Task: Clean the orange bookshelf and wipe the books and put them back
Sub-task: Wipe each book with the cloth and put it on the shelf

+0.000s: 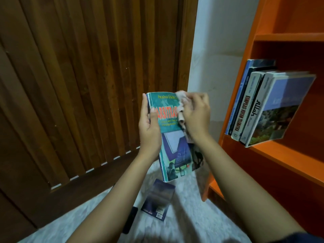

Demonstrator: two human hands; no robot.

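A teal paperback with red title letters [171, 142] is held upright in front of me. My left hand [149, 123] grips its spine edge, thumb across the cover. My right hand [196, 114] presses a crumpled pale cloth [182, 111] against the cover's upper right part, fingers curled round the cloth. The orange bookshelf [287, 155] stands to the right. Several books [266, 106] lean on its middle shelf, the outermost jutting past the front edge.
A dark blue book [158, 199] lies flat on the pale marbled floor [184, 216], with a thin black object [130, 220] beside it. A brown slatted wooden door [78, 85] fills the left. A white wall [220, 50] lies between door and shelf.
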